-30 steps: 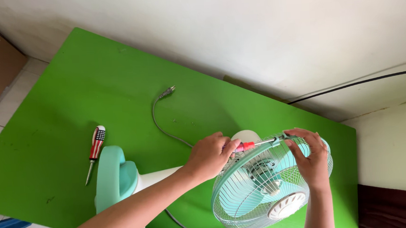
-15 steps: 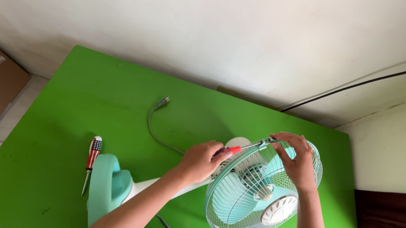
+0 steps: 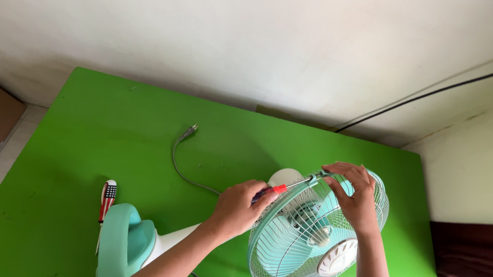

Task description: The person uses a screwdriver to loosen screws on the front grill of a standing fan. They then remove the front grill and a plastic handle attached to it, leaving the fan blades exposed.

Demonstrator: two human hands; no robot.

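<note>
Two hands meet at the top rim of a mint-green table fan [image 3: 315, 231] lying on its back on the green table [image 3: 115, 135], its wire grille [image 3: 299, 249] facing up toward the camera at the near edge. That grille looks light and springy — thin wires that would likely bend under a squeeze — so the stiffer outer ring seems the safer place to grip. The right hand [image 3: 354, 197] rests there, fingers curled loosely over the ring by a small clip, steadying it rather than clamping. The left hand [image 3: 240, 206] is closed around the handle of a small red-handled screwdriver [image 3: 286, 185]; its slim shaft runs nearly level from left to right, tip pointing at the clip on the rim. The handle looks smooth and narrow, probably apt to roll in the fingers. Leftward, the fan's neck leads to its mint base [image 3: 122, 249], the long axis lying across the table. Beyond that lies a second screwdriver [image 3: 105, 207] with a striped handle — untouched, blade toward the near edge. Farther back the grey power cord [image 3: 182, 159] curves to its plug near the white wall [image 3: 252, 41].
</note>
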